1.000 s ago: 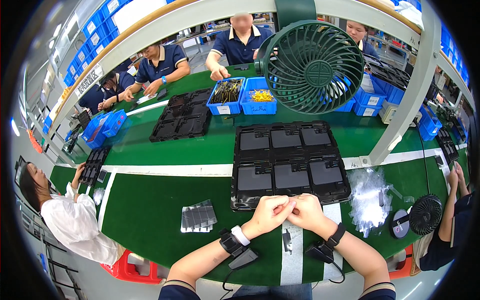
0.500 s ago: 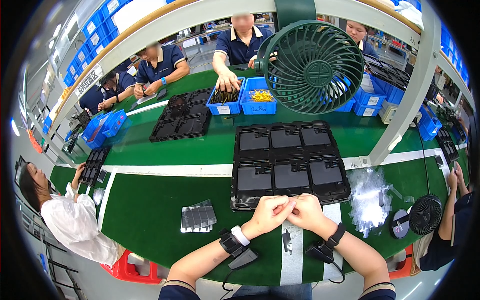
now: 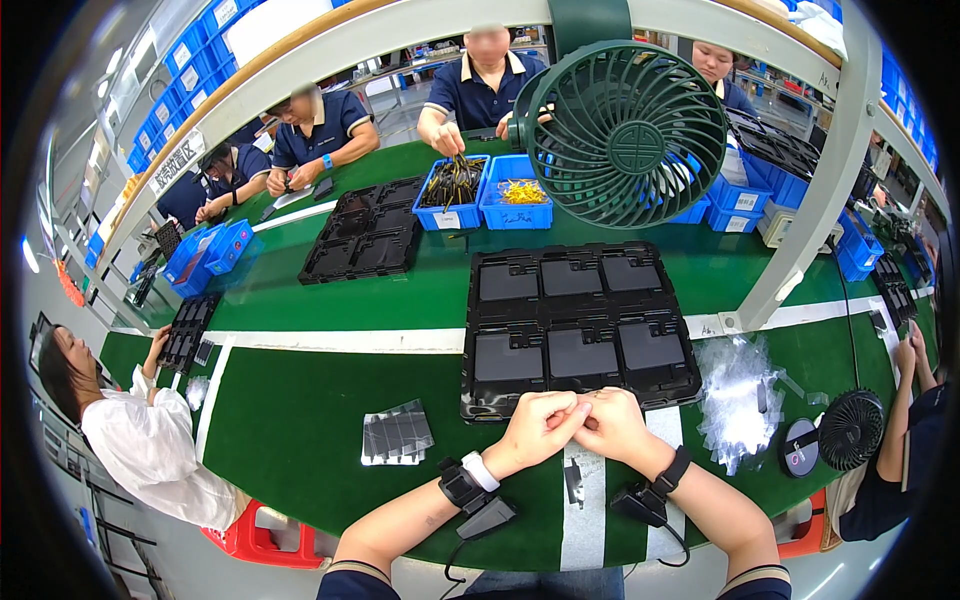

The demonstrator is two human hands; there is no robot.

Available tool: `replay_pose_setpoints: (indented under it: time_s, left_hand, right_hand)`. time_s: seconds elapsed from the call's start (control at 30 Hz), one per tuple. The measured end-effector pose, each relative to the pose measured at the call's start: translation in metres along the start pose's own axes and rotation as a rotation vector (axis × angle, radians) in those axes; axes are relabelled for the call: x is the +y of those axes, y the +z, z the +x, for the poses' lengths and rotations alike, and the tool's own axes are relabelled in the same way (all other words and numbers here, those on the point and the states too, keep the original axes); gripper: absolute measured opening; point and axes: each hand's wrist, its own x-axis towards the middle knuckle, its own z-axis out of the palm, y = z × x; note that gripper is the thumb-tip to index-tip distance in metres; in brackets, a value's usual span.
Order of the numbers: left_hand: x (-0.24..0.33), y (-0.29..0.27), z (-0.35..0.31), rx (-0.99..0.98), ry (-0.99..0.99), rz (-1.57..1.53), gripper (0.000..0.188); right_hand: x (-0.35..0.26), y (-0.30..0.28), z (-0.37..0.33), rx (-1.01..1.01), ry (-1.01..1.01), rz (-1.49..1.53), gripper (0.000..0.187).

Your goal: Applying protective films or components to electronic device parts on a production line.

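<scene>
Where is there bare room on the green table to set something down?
The widest bare patch of table runs from the dark strips leftward to the left tape. Another lies between the near tray and far tray. Crowded: right of the near tray, with film pile and small fan; its near edge, where left hand and right hand meet.

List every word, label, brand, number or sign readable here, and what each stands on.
Wording is left uncopied.
Shelf rail: white label, large clear characters.
Shelf rail's right end: short mark, tiny.
White bench strip: short handwritten mark.
Blue bin of black-and-yellow parts: tag too small to read.
Blue bin of yellow parts: scrawl too blurred to read.
Pale strip at the near edge: handwriting too small to read.
</scene>
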Motion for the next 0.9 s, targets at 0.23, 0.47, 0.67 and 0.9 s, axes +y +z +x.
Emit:
replay_pose_setpoints:
  time_s: [0.23,0.47,0.67,0.9]
  left_hand:
    - [0.0005,0.0007,0.0003,0.007,0.006,-0.006,0.035]
    - [0.0023,0.0004,0.0009,0.011,0.008,-0.009,0.035]
    - [0.0012,0.0007,0.0008,0.013,0.018,-0.008,0.036]
    - [0.0025,0.0006,0.0015,0.010,0.019,-0.009,0.036]
  right_hand:
    - [0.0012,0.0009,-0.0005,0.006,-0.003,-0.004,0.008]
    - [0.0011,0.0015,-0.0002,0.009,0.007,0.007,0.008]
    - [0.0003,0.0000,-0.0002,0.000,0.005,-0.001,0.009]
    - [-0.0009,-0.0015,0.0001,-0.018,0.015,-0.001,0.009]
